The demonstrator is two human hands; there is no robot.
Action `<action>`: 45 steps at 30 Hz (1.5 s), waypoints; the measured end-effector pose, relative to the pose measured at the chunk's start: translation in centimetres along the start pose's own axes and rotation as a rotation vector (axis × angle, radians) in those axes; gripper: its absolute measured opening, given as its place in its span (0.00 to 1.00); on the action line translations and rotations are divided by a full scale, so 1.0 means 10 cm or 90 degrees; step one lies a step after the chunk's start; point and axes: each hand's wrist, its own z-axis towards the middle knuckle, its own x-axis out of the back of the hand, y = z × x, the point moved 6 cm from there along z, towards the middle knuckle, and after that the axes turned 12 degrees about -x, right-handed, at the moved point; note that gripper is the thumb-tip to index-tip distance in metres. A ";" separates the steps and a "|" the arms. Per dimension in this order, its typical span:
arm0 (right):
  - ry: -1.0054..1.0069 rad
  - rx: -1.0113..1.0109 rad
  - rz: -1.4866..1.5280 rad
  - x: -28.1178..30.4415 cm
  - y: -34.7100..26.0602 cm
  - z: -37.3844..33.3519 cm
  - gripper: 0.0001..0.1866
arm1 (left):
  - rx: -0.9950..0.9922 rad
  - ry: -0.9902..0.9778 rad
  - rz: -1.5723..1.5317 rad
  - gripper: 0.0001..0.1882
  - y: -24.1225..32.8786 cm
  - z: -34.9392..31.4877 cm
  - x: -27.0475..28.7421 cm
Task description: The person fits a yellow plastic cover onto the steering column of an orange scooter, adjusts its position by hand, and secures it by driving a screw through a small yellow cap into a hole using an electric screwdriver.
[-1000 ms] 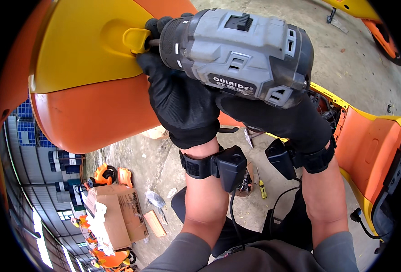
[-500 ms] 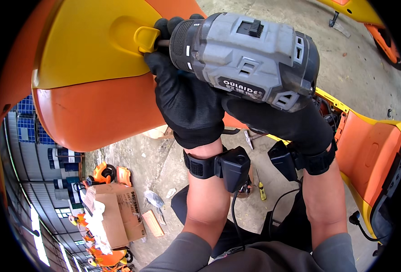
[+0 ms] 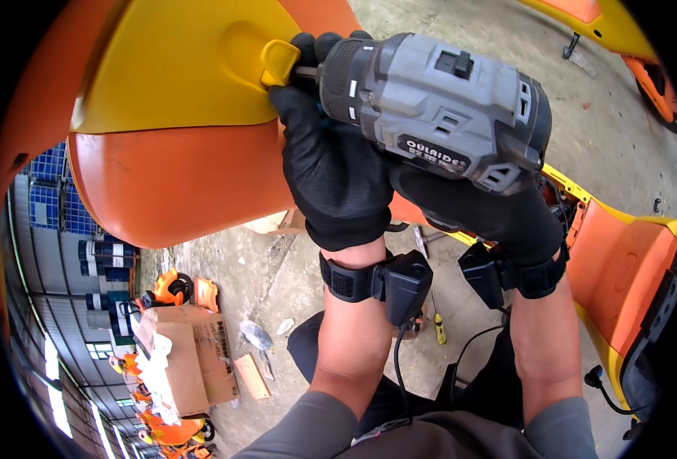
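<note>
A grey and black cordless drill (image 3: 445, 107) lies across the upper middle, its bit (image 3: 305, 72) pointing left at a raised yellow tab (image 3: 280, 63). That tab stands out from a rounded recess in a yellow panel (image 3: 155, 76), which joins an orange body panel (image 3: 178, 183) below. My left hand (image 3: 331, 153), in a black glove, is closed with thumb and fingers around the tab and the bit's end; any screw there is hidden. My right hand (image 3: 491, 214), also gloved, is closed under the drill's body, on its handle, which is mostly hidden.
To the right stands an orange and yellow vehicle body (image 3: 621, 252) with exposed wiring. A yellow-handled screwdriver (image 3: 440, 329) and a hammer (image 3: 419, 239) lie on the concrete floor below. An open cardboard box (image 3: 193, 359) sits at lower left. Cables (image 3: 472, 340) hang from my wrist straps.
The panel, tab, drill and left hand all appear shifted slightly right in the picture, largely together. The bit stays at the tab and both hands keep their hold.
</note>
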 end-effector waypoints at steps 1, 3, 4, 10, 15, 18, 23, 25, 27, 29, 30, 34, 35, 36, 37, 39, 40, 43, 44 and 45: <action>0.001 -0.021 0.022 0.01 0.02 -0.01 0.28 | 0.012 0.000 -0.056 0.25 -0.01 0.00 0.00; 0.001 -0.052 0.037 0.01 0.06 -0.02 0.27 | 0.018 -0.014 -0.075 0.26 -0.03 -0.01 0.00; 0.000 -0.059 0.029 0.01 0.08 -0.02 0.27 | 0.007 -0.024 -0.048 0.26 -0.03 0.00 0.01; -0.004 -0.194 0.058 0.03 0.20 -0.03 0.21 | -0.022 -0.051 -0.054 0.26 -0.10 -0.02 -0.05; 0.016 -0.105 -0.029 0.04 0.10 -0.04 0.19 | -0.046 -0.036 0.049 0.25 -0.10 -0.05 -0.09; -0.011 -0.116 0.023 0.05 0.13 -0.06 0.18 | -0.038 -0.013 0.056 0.27 -0.11 -0.05 -0.08; -0.031 -0.150 0.058 0.10 0.29 -0.03 0.18 | -0.025 -0.034 0.029 0.27 -0.13 -0.07 -0.09; -0.013 -0.169 0.011 0.14 0.36 -0.02 0.17 | -0.017 -0.027 0.019 0.27 -0.14 -0.07 -0.06; 0.023 -0.061 -0.144 0.18 0.29 -0.01 0.17 | -0.014 -0.022 0.026 0.27 -0.14 -0.07 -0.04; 0.044 0.073 -0.200 0.20 0.17 -0.06 0.17 | -0.011 -0.014 0.028 0.27 -0.14 -0.07 -0.03; 0.052 0.060 -0.184 0.21 0.17 -0.08 0.17 | -0.016 -0.025 0.038 0.27 -0.14 -0.06 -0.04; 0.037 0.051 -0.166 0.20 0.16 -0.08 0.18 | -0.013 -0.033 0.040 0.27 -0.12 -0.05 -0.06; 0.012 0.070 -0.172 0.19 0.15 -0.06 0.20 | -0.008 -0.034 0.039 0.27 -0.12 -0.05 -0.06; -0.012 0.089 -0.176 0.17 0.14 -0.03 0.22 | -0.016 -0.035 0.065 0.27 -0.10 -0.05 -0.06; -0.029 0.150 -0.175 0.15 0.10 -0.02 0.24 | -0.016 -0.041 0.096 0.27 -0.07 -0.05 -0.06; 0.035 0.245 -0.290 0.15 0.05 0.01 0.18 | 0.005 -0.048 0.156 0.27 -0.04 -0.09 -0.06; 0.039 0.338 -0.331 0.13 0.00 0.03 0.17 | 0.033 -0.004 0.123 0.25 -0.02 -0.15 -0.03; 0.024 0.312 -0.245 0.12 0.05 0.08 0.20 | -0.090 -0.097 0.728 0.20 0.24 -0.27 -0.05; 0.069 0.361 -0.293 0.10 0.03 0.06 0.22 | -0.154 -0.206 0.951 0.20 0.31 -0.32 -0.13; 0.102 0.386 -0.303 0.09 0.03 0.05 0.24 | -0.232 -0.339 1.160 0.20 0.34 -0.39 -0.24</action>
